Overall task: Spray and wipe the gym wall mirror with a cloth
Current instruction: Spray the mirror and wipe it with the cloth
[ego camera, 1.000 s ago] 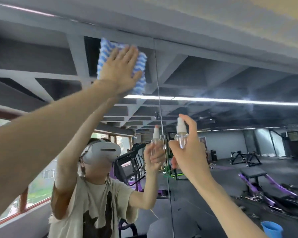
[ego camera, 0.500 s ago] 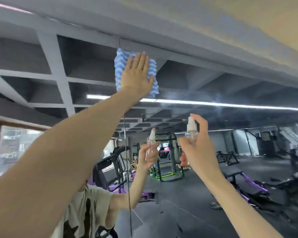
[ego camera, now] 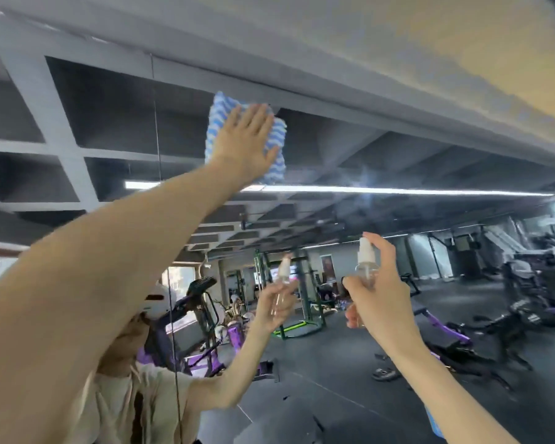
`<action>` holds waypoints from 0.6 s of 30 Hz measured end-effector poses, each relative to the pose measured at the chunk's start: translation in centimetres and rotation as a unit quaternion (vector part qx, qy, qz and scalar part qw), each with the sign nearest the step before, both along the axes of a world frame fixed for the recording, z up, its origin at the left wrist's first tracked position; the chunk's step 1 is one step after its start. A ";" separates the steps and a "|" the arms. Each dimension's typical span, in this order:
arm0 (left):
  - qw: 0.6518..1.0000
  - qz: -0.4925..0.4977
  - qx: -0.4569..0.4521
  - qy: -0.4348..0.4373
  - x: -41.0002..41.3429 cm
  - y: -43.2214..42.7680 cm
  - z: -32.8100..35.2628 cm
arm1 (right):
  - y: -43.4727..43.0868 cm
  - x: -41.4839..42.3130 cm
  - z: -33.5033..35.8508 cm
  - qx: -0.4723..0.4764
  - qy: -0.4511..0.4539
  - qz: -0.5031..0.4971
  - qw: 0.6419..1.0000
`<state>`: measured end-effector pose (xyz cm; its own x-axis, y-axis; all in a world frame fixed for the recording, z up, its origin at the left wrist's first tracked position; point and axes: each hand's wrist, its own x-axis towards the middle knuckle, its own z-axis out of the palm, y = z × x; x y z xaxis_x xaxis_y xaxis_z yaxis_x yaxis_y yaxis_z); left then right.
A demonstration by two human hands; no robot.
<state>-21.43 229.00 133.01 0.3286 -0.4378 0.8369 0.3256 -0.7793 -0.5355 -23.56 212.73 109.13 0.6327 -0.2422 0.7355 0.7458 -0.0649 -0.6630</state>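
**Caller 1:** Sliding right! The blue-and-white cloth point(ego camera: 215, 129) has left the seam point(ego camera: 156, 123) in the mirror point(ego camera: 109, 116) behind. It sits high on the glass, just under the top edge.

**Caller 2:** The left hand point(ego camera: 244, 145) is flat on it, fingers straight, pressing it to the glass.

**Caller 1:** Lower right, the right hand point(ego camera: 382, 302) grips the clear spray bottle point(ego camera: 366, 267), forefinger over the white nozzle, held off the glass.

**Caller 2:** A faint mist patch point(ego camera: 366, 184) hangs between them, across the reflected light strip point(ego camera: 430, 190). Gym machines point(ego camera: 526, 299) show in the reflection.
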 end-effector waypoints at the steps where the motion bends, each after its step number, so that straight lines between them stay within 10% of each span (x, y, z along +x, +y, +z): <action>1: 0.999 0.008 -0.030 -0.011 -0.1 -0.1 1.3 | -0.2 0.3 0.1 0.003 -0.003 -0.003 1.000; 5: 0.998 -0.048 -0.043 0.004 2.3 -3.4 -0.4 | -0.5 1.3 0.1 -0.007 -0.004 -0.008 1.000; 9: 0.953 0.025 0.247 0.171 4.8 -8.7 -8.2 | -1.5 3.0 0.9 -0.013 -0.017 -0.053 0.998; 13: 0.911 -0.017 0.324 0.254 3.0 -11.2 -12.9 | -4.4 5.2 1.9 0.059 -0.012 -0.082 0.995; 18: 0.990 -0.021 0.095 0.100 8.8 -11.6 -2.4 | -7.5 6.7 3.0 0.023 -0.006 -0.090 0.996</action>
